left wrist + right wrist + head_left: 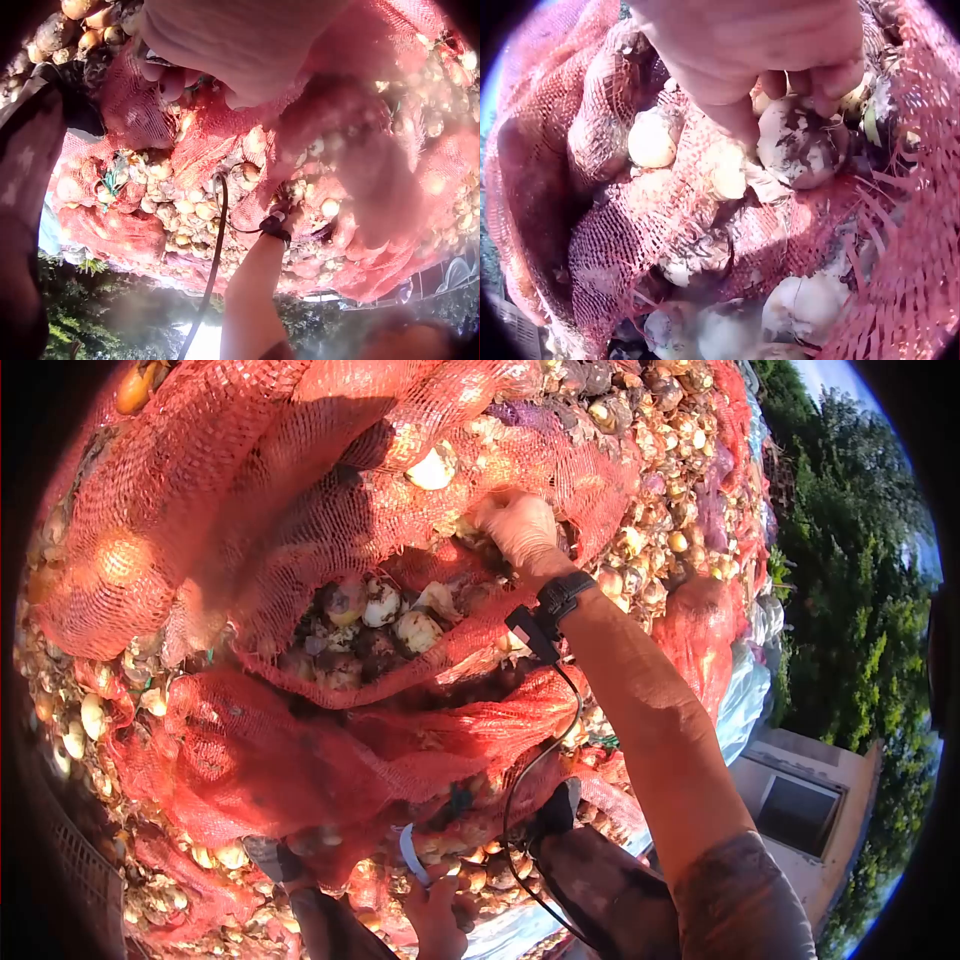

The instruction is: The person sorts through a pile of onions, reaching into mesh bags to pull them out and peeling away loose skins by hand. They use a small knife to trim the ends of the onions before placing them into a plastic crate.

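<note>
My right hand reaches into an opened red mesh sack. In the right wrist view its thumb and fingers grip an onion with dark, flaking skin. More onions with pale, peeling skins lie in the sack just below. Low in the head view, close to my legs, my left hand holds a knife with a pale, curved blade. The knife's handle is mostly hidden by the fingers. In the left wrist view the left hand fills the top, over red netting.
Loose onions and other red mesh sacks cover the heap all around. A black cable runs from the right wrist down past my legs. A plastic crate stands at the lower left; a small building and trees are to the right.
</note>
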{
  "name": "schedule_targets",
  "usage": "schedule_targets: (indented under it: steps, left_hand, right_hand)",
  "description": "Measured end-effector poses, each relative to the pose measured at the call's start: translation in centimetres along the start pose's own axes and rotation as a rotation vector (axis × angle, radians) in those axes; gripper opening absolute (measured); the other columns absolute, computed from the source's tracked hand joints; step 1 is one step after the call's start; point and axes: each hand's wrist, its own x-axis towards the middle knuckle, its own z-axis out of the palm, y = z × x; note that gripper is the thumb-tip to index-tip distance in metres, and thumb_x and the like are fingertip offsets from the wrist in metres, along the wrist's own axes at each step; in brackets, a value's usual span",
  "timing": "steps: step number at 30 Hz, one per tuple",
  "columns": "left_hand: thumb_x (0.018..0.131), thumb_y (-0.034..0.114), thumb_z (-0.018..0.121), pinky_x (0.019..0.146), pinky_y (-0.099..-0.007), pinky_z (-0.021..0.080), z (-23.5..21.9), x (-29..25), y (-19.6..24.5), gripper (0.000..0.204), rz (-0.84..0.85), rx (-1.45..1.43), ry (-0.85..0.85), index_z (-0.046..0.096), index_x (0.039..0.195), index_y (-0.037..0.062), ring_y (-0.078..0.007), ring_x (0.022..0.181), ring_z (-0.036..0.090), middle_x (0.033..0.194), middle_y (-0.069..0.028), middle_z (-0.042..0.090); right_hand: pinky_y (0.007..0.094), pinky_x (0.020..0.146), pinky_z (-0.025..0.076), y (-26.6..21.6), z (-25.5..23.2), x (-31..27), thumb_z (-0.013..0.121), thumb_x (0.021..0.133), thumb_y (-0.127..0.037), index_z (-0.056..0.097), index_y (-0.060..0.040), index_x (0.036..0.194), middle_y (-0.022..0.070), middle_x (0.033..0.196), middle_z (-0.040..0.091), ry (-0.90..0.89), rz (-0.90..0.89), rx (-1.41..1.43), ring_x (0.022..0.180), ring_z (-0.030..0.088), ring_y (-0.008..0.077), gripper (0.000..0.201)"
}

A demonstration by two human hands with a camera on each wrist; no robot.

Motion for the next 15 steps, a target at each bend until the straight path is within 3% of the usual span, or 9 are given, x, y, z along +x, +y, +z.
schedule_targets:
  steps: [3,4,5,7,8,9,11,12,15]
  left_hand:
    - [0.09,0.01,0.064,0.038,-0.0326,0.044,0.2,0.0,0.0,0.024,-0.015,-0.008,0.0,0.058,0.113,0.0046,-0.0201,0.044,0.059,0.079,-0.0136,0.066]
    - [0.09,0.01,0.064,0.038,-0.0322,0.043,0.2,-0.1,0.1,0.024,-0.015,-0.009,-0.002,0.059,0.113,0.0047,-0.0199,0.044,0.059,0.079,-0.0134,0.066]
    - [0.09,0.01,0.065,0.038,-0.0319,0.043,0.3,-0.2,0.1,0.024,-0.018,-0.013,-0.004,0.059,0.113,0.0048,-0.0197,0.044,0.059,0.078,-0.0133,0.066]
    - [0.09,0.01,0.065,0.037,-0.0312,0.042,0.3,-0.3,0.2,0.025,-0.021,-0.013,-0.011,0.059,0.113,0.005,-0.0193,0.044,0.059,0.078,-0.0129,0.066]
    - [0.09,0.01,0.066,0.037,-0.0308,0.041,0.3,-0.4,0.3,0.025,-0.024,-0.011,-0.011,0.059,0.113,0.0051,-0.0191,0.044,0.059,0.078,-0.0128,0.066]
    - [0.089,0.011,0.066,0.037,-0.0305,0.041,0.2,-0.5,0.3,0.025,-0.03,-0.013,-0.016,0.059,0.113,0.0052,-0.0189,0.044,0.059,0.078,-0.0126,0.066]
    - [0.089,0.011,0.067,0.037,-0.0298,0.04,0.2,-0.6,0.4,0.025,-0.037,-0.014,-0.021,0.06,0.112,0.0054,-0.0184,0.044,0.058,0.077,-0.0122,0.066]
    - [0.089,0.011,0.067,0.037,-0.0294,0.04,0.1,-0.7,0.4,0.025,-0.043,-0.016,-0.021,0.06,0.112,0.0055,-0.0182,0.044,0.058,0.077,-0.0121,0.066]
    - [0.089,0.01,0.069,0.036,-0.0274,0.036,-0.2,-1.0,0.2,0.029,-0.056,-0.028,-0.029,0.06,0.116,0.0039,-0.0153,0.044,0.057,0.074,-0.0128,0.068]
  right_hand:
    - [0.041,0.088,0.053,1.0,-1.9,-0.3,0.078,0.071,-0.027,0.074,-0.0084,0.105,0.0162,0.094,0.075,-0.058,-0.004,0.075,0.094,0.071,0.0289,0.039]
    - [0.0402,0.09,0.052,0.0,-2.5,-1.2,0.083,0.069,-0.026,0.072,-0.0061,0.107,0.0155,0.102,0.073,-0.048,-0.032,-0.135,0.099,0.069,0.029,0.045]
    - [0.0402,0.09,0.052,0.3,-1.9,-1.3,0.083,0.069,-0.026,0.072,-0.0061,0.107,0.0155,0.102,0.073,-0.048,-0.034,-0.133,0.099,0.069,0.029,0.045]
    - [0.0398,0.089,0.052,0.1,-0.3,-1.8,0.087,0.068,-0.029,0.063,-0.0022,0.112,0.014,0.103,0.07,0.138,-0.166,-0.279,0.098,0.068,0.03,0.057]
    - [0.042,0.097,0.049,0.3,0.3,-2.3,0.089,0.067,-0.034,0.056,-0.0045,0.122,0.0175,0.115,0.065,0.047,-0.098,-0.134,0.111,0.063,0.034,0.07]
    - [0.042,0.097,0.049,0.5,0.8,-2.8,0.089,0.067,-0.034,0.056,-0.0045,0.122,0.0175,0.115,0.065,0.04,-0.097,-0.127,0.111,0.063,0.034,0.07]
    - [0.0427,0.099,0.048,0.6,2.0,-3.6,0.09,0.067,-0.035,0.054,-0.0046,0.123,0.0194,0.123,0.059,0.261,-0.18,-0.095,0.116,0.059,0.0348,0.073]
    - [0.0435,0.102,0.047,0.4,2.1,-3.3,0.092,0.066,-0.037,0.054,-0.0049,0.126,0.0202,0.131,0.054,0.267,-0.098,-0.073,0.121,0.056,0.0357,0.078]
    - [0.0444,0.104,0.047,-0.3,1.8,-2.6,0.092,0.065,-0.039,0.048,-0.0052,0.136,0.0223,0.133,0.053,0.168,-0.006,-0.255,0.121,0.056,0.037,0.09]
